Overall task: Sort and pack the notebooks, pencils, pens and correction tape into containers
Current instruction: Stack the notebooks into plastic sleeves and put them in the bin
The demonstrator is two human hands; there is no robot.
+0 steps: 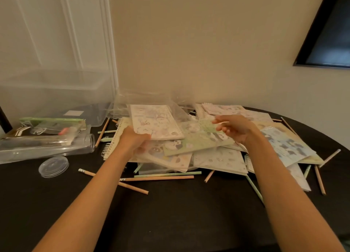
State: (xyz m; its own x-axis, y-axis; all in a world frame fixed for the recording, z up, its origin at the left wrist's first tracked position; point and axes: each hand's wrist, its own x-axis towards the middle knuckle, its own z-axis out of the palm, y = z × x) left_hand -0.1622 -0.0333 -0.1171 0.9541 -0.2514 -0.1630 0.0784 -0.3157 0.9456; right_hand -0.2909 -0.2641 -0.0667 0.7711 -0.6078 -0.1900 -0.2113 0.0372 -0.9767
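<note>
Left hand [134, 140] fingers grip pink notebook [157, 122]; right hand [237, 131] fingers open (above green notebook [198, 140]); clear jar [47, 146] sideways, lid [54, 166] beside.

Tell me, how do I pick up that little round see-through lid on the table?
Come straight down from above and pinch the round lid by opposite edges of its rim. It lies flat on the dark table, thin and low, with nothing on it, so only the rim gives fingertips a hold.
</note>
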